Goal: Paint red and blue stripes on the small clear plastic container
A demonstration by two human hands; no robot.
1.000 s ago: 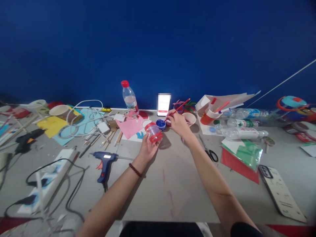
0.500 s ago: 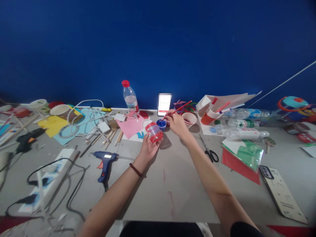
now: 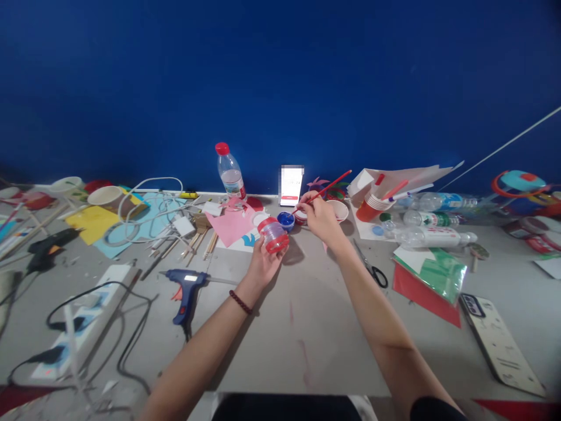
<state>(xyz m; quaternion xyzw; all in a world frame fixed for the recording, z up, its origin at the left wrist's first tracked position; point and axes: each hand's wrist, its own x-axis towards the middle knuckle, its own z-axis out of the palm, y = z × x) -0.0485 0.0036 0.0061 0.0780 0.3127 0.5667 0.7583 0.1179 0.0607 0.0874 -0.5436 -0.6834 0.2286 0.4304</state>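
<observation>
My left hand (image 3: 264, 264) is closed around a short clear plastic bottle piece (image 3: 274, 235) with red ends and a purplish middle, held tilted above the table. Between the fingers of my right hand (image 3: 323, 221) is a slim red paintbrush (image 3: 336, 182). Its lower end points down and left, close to a small tub of blue paint (image 3: 286, 220); whether the tip touches anything I cannot tell. A second small paint tub (image 3: 301, 218), partly hidden, sits right of the blue one. Behind my right hand stands a paper cup (image 3: 340, 211), partly covered.
A lit phone (image 3: 291, 186) leans on the blue wall. Left are a red-capped bottle (image 3: 231, 173), pink paper (image 3: 230, 224), a blue glue gun (image 3: 188, 289) and a power strip (image 3: 94, 318). On the right lie scissors (image 3: 374, 273), plastic bottles (image 3: 438, 237) and another phone (image 3: 502, 345).
My right hand has shifted slightly right with the paintbrush, and the brush's lower end has moved away from the blue paint tub. The left hand and bottle piece stay nearly still.
</observation>
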